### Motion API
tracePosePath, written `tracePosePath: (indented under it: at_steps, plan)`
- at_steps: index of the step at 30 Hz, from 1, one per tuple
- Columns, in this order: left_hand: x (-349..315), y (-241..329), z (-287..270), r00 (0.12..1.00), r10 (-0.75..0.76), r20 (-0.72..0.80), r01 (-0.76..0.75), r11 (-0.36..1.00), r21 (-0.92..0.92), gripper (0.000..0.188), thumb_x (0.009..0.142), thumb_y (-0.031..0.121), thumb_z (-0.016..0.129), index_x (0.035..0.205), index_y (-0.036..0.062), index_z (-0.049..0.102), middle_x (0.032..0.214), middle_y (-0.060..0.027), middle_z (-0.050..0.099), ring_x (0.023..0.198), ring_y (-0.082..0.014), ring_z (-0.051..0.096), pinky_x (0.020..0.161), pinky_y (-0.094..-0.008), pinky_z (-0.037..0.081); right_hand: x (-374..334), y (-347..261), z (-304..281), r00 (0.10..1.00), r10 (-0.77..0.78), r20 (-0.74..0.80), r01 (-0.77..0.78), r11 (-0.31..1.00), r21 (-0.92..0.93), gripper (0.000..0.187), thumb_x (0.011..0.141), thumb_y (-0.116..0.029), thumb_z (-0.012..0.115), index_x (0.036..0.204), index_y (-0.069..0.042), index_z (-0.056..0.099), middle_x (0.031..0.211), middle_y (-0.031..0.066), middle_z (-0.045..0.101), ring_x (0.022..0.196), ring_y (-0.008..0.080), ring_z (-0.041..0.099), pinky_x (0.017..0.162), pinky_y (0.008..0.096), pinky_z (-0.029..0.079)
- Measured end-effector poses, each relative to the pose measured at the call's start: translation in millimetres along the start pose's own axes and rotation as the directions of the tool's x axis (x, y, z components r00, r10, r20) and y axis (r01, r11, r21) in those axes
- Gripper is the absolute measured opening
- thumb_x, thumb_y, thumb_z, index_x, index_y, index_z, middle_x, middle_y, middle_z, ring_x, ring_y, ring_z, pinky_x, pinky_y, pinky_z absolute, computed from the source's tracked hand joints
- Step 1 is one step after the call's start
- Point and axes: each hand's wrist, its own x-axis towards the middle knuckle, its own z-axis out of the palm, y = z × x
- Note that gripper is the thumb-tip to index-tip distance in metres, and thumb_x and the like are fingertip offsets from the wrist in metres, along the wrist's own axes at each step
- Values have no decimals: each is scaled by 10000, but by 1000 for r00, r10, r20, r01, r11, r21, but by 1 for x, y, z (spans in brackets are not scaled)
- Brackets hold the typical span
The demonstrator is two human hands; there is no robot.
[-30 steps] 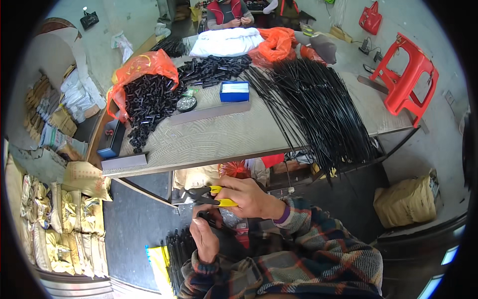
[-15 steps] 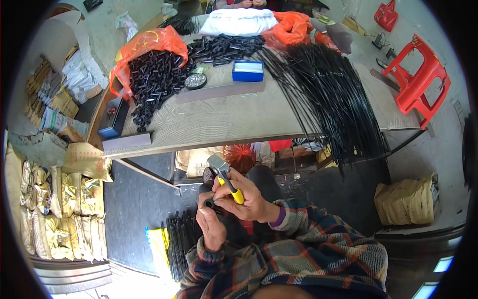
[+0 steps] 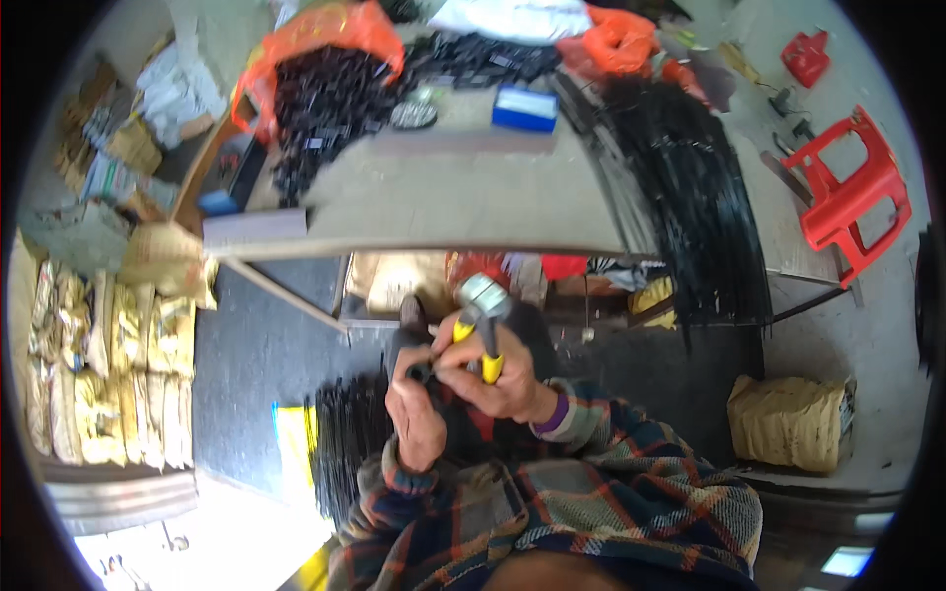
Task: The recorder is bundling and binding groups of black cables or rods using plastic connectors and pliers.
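In front of my lap, my right hand (image 3: 507, 387) is closed around a small hammer (image 3: 491, 368) with a yellow and black handle. Its metal head (image 3: 483, 295) points away from me and is smeared by motion. My left hand (image 3: 414, 414) pinches a short black tube (image 3: 422, 372), its open end showing. Both hands are close together, the right fingertips beside the tube. Whether they touch it is hard to tell.
Ahead stands a table (image 3: 443, 212) with an orange bag (image 3: 370, 30) of black tubular pieces, a blue box (image 3: 524, 108) and long thin black rods (image 3: 700, 187) overhanging its edge. A red stool (image 3: 855, 197) is at right; stacked sacks (image 3: 108, 345) at left; more black rods (image 3: 350, 443) lie below left.
The hammer has swung right, its head now farther from my left hand. My left hand still holds the black tube. The whole view has tilted and shifted.
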Motion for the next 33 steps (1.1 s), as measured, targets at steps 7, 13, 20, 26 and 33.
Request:
tracePosePath:
  at_steps: [7,13,20,26,33]
  plan:
    - [5,-2,-14,998,38,42,-41,997,72,522,939,416,225,955,-25,503,780,-100,502,696,-183,477,620,-310,392,2,2,17,987,155,-46,-152,986,68,76,745,17,641,802,-12,600,925,104,526,784,154,519,693,257,424]
    - [8,-10,-26,999,24,22,-19,979,-204,599,923,520,215,961,-5,501,653,-10,455,549,-42,356,507,-198,283,16,-13,-20,946,42,323,135,852,-505,218,635,41,658,844,-7,617,924,143,546,808,270,564,674,315,455]
    - [15,-8,-21,988,157,3,-156,981,113,721,882,608,186,934,-29,518,717,-50,516,631,-95,479,569,-217,372,18,-29,-56,722,228,654,513,458,-726,213,725,-95,590,934,-57,590,969,91,498,818,224,550,661,301,478]
    - [10,-6,-29,987,25,156,-21,999,-27,611,914,519,241,993,-21,515,840,-49,545,752,-88,486,678,-223,381,32,-25,-58,735,207,646,563,343,-752,224,754,-77,558,970,-28,591,1067,111,503,903,254,539,789,392,439]
    - [8,-2,-24,995,24,100,-16,997,-78,704,876,605,229,1062,-17,502,837,-33,544,659,-64,453,587,-208,358,50,-40,-51,708,163,687,667,165,-727,232,781,-92,549,1001,-30,588,1091,107,498,986,244,521,910,443,394]
